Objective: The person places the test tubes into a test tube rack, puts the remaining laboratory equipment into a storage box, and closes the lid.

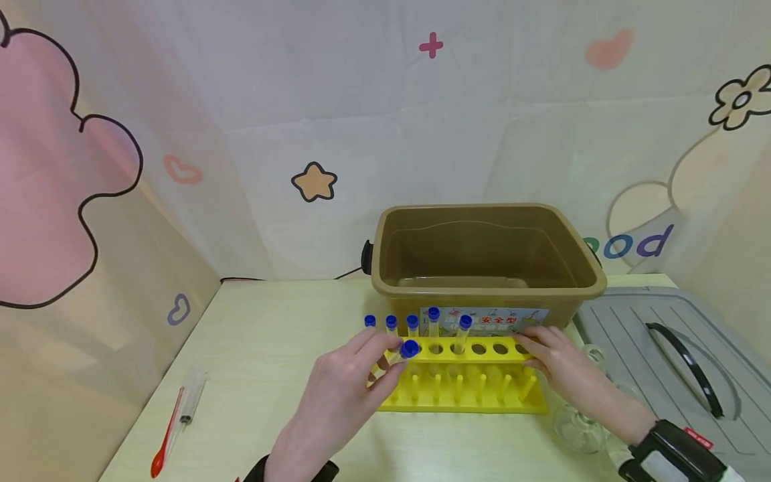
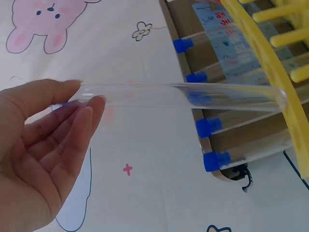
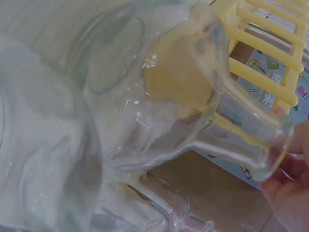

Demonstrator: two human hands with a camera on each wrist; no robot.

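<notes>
My left hand (image 1: 346, 381) pinches a clear test tube (image 2: 145, 95) near its blue-capped end. In the left wrist view the tube's rounded end overlaps the yellow rack's edge; I cannot tell if they touch. Several blue-capped test tubes (image 1: 434, 325) stand in the left and middle holes of the yellow test tube rack (image 1: 464, 405), some of them tilted. My right hand (image 1: 557, 358) grips the rack's right end, fingers over the top bar and thumb below. In the right wrist view a glass flask (image 3: 164, 92) partly covers that hand.
A brown bin (image 1: 482, 292) stands right behind the rack. Glass flasks (image 1: 578, 428) sit under my right forearm, beside a grey lid (image 1: 638, 355) with a black handle. To the left lie a red-ended dropper (image 1: 165, 435) and a syringe (image 1: 193, 399).
</notes>
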